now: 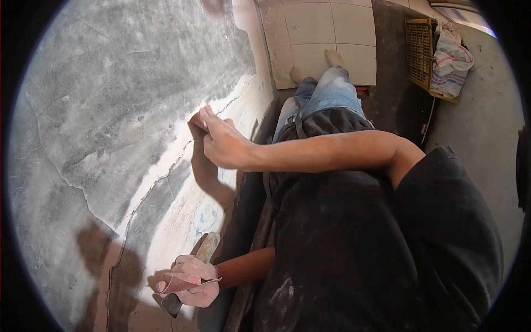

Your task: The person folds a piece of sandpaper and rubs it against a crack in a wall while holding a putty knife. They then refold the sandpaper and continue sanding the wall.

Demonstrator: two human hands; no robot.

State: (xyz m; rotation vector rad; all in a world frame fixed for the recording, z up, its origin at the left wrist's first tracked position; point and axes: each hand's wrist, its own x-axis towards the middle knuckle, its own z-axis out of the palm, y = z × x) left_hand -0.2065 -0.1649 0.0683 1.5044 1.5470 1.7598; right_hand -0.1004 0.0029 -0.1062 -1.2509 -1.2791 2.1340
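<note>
My right hand [225, 143] reaches across my body to the wall, fingers pressed together over a piece of reddish-brown sandpaper [197, 122] against the surface. Lower down, my left hand [193, 271] is closed round a putty knife [208, 247]; its worn handle sticks out above the fist and its dark blade below. A folded reddish sheet of sandpaper [183, 284] is also gripped in that hand. White dust coats the left fingers. The wall [110, 110] is patchy grey and white, and a long crack [145, 195] runs past both hands.
My bare feet [333, 57] are over pale floor tiles [310, 25]. At the upper right, a yellow plastic crate [420, 52] sits beside a white woven sack [451, 63]. A dark ledge [251, 260] runs between the wall and my body.
</note>
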